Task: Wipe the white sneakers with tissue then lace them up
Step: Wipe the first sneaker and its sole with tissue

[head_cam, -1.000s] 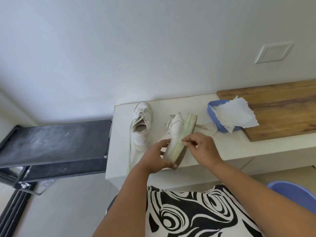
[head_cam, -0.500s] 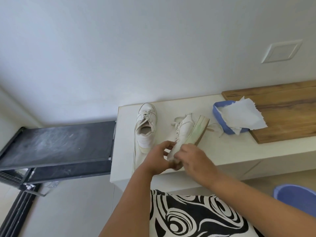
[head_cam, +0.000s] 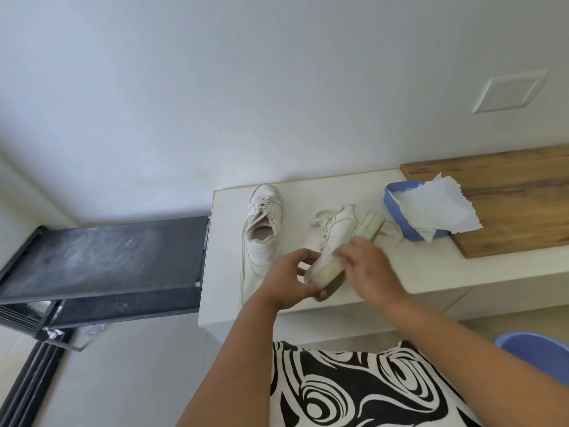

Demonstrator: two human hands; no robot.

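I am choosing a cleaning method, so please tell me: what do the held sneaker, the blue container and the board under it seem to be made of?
The held sneaker: smooth white upper, probably leather or synthetic; rubbery-looking sole side with greenish staining. Blue container: likely plastic, uniform matte colour, holding thin tissue. Board: wood or wood-look laminate, with visible grain.

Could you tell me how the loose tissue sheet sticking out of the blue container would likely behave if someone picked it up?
The tissue sheet looks thin, with ragged edges, so it would probably flop and crumple. It overhangs the blue container onto the wooden board without sagging it, so it is likely very light and easily torn.
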